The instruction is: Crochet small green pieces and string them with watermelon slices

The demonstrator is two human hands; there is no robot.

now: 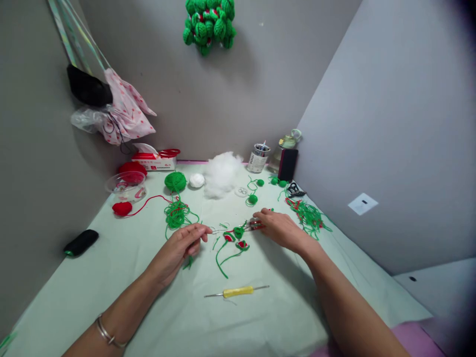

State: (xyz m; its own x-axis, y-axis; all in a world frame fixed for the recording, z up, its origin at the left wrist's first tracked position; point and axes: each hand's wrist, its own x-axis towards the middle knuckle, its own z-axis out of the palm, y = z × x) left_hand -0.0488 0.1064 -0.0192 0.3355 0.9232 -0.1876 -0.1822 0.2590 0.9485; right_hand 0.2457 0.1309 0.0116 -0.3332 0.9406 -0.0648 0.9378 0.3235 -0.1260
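Note:
My left hand (189, 240) is closed in a pinch, and a thin pale item, too small to name, shows at its fingertips. Below that hand lie green yarn ends (189, 263). My right hand (278, 226) has its fingers bent over a red-handled tool (256, 225) that looks like small scissors, its metal end pointing left. Between the hands lie small crocheted pieces: a green one (238, 232), a red and green one (229, 237) and another red and green one (243, 245), with long green tails. Nearer me rests a crochet hook (238, 291) with a yellow handle.
At the back stand white stuffing (223, 173), a green yarn ball (175, 182), a tin of tools (259, 158) and a phone (288, 165). Tangled green yarn (310, 217) lies right. A plastic tub (126, 187) and black case (81, 243) are left.

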